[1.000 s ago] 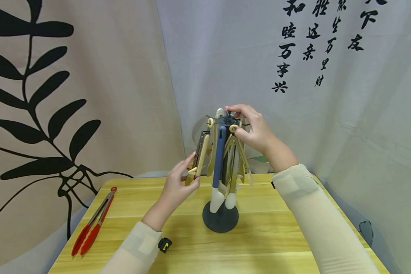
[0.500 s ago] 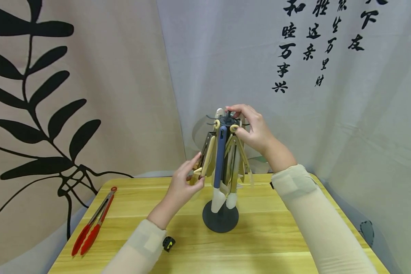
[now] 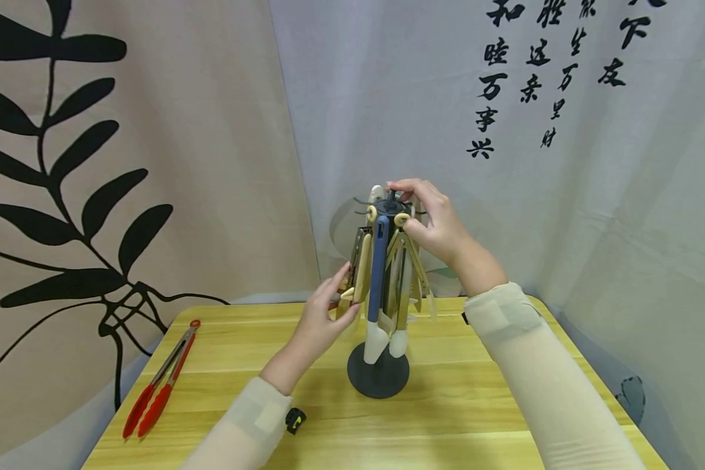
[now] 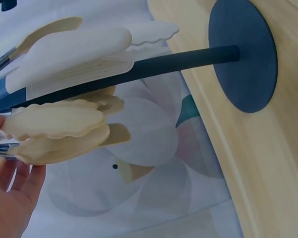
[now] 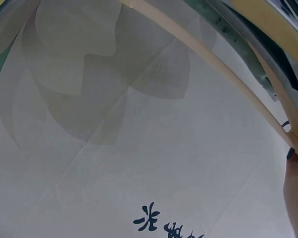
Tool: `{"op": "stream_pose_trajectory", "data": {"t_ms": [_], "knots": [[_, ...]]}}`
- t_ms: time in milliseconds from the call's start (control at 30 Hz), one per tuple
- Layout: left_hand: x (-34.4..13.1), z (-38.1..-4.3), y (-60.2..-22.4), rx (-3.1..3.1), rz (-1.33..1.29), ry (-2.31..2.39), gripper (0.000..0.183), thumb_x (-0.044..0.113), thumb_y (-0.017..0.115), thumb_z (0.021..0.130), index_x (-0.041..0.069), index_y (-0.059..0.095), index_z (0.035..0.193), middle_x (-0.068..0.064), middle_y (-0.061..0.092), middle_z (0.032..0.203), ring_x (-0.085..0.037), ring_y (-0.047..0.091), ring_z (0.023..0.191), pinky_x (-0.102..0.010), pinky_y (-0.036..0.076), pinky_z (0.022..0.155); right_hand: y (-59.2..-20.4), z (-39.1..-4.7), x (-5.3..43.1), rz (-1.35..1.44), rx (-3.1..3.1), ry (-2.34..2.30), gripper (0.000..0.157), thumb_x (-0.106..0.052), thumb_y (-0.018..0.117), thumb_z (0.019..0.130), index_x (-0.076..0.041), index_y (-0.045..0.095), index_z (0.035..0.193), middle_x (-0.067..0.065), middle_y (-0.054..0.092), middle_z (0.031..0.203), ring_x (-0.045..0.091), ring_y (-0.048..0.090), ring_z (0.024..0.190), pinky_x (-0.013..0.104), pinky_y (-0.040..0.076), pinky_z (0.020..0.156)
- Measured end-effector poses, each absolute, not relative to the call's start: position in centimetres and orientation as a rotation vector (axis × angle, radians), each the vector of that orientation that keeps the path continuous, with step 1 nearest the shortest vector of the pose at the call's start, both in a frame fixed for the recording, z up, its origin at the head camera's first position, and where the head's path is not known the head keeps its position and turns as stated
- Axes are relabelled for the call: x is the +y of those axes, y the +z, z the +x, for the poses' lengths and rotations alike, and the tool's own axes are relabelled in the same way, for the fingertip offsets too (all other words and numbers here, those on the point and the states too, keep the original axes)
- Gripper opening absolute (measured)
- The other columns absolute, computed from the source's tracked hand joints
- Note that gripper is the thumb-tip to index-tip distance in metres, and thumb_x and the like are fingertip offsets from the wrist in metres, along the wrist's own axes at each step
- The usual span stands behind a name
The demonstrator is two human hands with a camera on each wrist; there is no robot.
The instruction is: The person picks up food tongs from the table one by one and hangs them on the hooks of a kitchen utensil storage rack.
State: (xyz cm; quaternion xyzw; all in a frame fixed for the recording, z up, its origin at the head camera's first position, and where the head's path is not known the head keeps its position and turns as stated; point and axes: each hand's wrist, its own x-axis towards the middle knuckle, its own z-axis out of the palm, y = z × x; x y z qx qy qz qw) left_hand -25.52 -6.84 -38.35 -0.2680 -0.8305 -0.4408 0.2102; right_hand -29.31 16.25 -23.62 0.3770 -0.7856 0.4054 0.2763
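A dark rotating-style stand point(image 3: 378, 380) with a round base and hooks on top stands on the table, hung with several tongs. My left hand point(image 3: 316, 321) grips a pair of cream-coloured tongs point(image 3: 362, 269) by fingers and thumb; their yellow ring is up at a hook. In the left wrist view these tongs point(image 4: 57, 120) show scalloped ends beside the fingers. My right hand point(image 3: 439, 217) holds the stand's top, forefinger over the knob and thumb near another yellow ring. Blue-handled tongs point(image 3: 378, 267) with white tips hang in front, with cream tongs point(image 3: 416, 261) to their right.
Red-tipped metal tongs point(image 3: 170, 385) lie on the left side of the wooden table point(image 3: 446, 418). Behind the table hangs a cloth backdrop point(image 3: 388, 98) with writing and a leaf print.
My left hand has moved right with the cream tongs, bringing them in against the stand, their ring shifting inward along the hook. The right hand stays at the top.
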Motion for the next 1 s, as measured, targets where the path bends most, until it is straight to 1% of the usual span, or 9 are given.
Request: {"op": "stream_pose_trajectory", "data": {"t_ms": [133,233,333,433,567,700,833,1000], "knots": [[-6.3,-25.6,-38.6,-2.32,-0.753,-1.253,0.075,0.015,0.067,0.087,0.027,0.028,0.15,-0.008,0.054,0.124,-0.02,0.058,0.105,-0.032,0.054,0.084,-23.6,-29.3,16.1,1.002,-2.117,1.1,0.055,-0.002,0.044,0.072,0.0,0.054,0.127,0.02,0.056,0.122,0.035,0.046,0.104,0.053,0.036,0.094],[-6.0,-25.7,-38.7,-2.313,-0.768,-1.29,0.074,0.014,0.067,0.088,0.022,0.028,0.15,-0.009,0.055,0.119,-0.021,0.059,0.103,-0.032,0.054,0.084,-23.7,-29.3,16.1,1.005,-2.116,1.106,0.055,-0.002,0.044,0.073,0.002,0.053,0.127,0.021,0.055,0.123,0.036,0.046,0.104,0.054,0.035,0.095],[-5.8,-25.7,-38.8,-2.304,-0.769,-1.306,0.074,0.013,0.067,0.087,0.021,0.028,0.15,-0.009,0.055,0.117,-0.02,0.059,0.102,-0.031,0.054,0.083,-23.7,-29.3,16.2,1.01,-2.114,1.099,0.055,-0.004,0.045,0.074,-0.003,0.054,0.128,0.015,0.056,0.124,0.03,0.047,0.104,0.052,0.036,0.095],[-5.7,-25.7,-38.9,-2.301,-0.765,-1.306,0.074,0.013,0.067,0.087,0.021,0.029,0.15,-0.009,0.054,0.119,-0.021,0.059,0.103,-0.03,0.054,0.082,-23.8,-29.4,16.4,1.025,-2.105,1.094,0.055,-0.007,0.046,0.074,-0.007,0.055,0.128,0.01,0.057,0.125,0.025,0.047,0.104,0.051,0.037,0.095],[-5.8,-25.6,-39.0,-2.323,-0.755,-1.299,0.071,0.015,0.066,0.088,0.019,0.03,0.149,-0.01,0.051,0.125,-0.022,0.058,0.105,-0.035,0.055,0.083,-23.8,-29.6,16.6,1.045,-2.088,1.093,0.055,-0.008,0.046,0.074,-0.01,0.055,0.128,0.009,0.057,0.124,0.024,0.048,0.103,0.049,0.038,0.094],[-6.0,-25.5,-39.4,-2.36,-0.735,-1.277,0.07,0.021,0.065,0.09,0.024,0.029,0.15,-0.006,0.05,0.128,-0.019,0.055,0.105,-0.039,0.054,0.083,-23.9,-29.7,16.7,1.05,-2.089,1.092,0.055,-0.008,0.046,0.074,-0.009,0.055,0.128,0.009,0.058,0.124,0.024,0.048,0.103,0.047,0.037,0.094],[-6.1,-25.4,-39.5,-2.366,-0.728,-1.259,0.069,0.025,0.064,0.09,0.03,0.029,0.149,-0.002,0.051,0.128,-0.016,0.054,0.104,-0.038,0.053,0.083,-23.9,-29.8,16.7,1.056,-2.082,1.092,0.055,-0.007,0.046,0.074,-0.009,0.055,0.128,0.01,0.058,0.123,0.025,0.048,0.103,0.047,0.037,0.094],[-6.3,-25.4,-39.6,-2.356,-0.726,-1.28,0.071,0.025,0.065,0.09,0.029,0.028,0.149,-0.002,0.052,0.123,-0.018,0.055,0.104,-0.04,0.053,0.083,-23.8,-29.7,16.8,1.05,-2.09,1.085,0.055,-0.008,0.045,0.074,-0.012,0.055,0.129,0.009,0.058,0.122,0.024,0.047,0.103,0.046,0.037,0.094]]}}
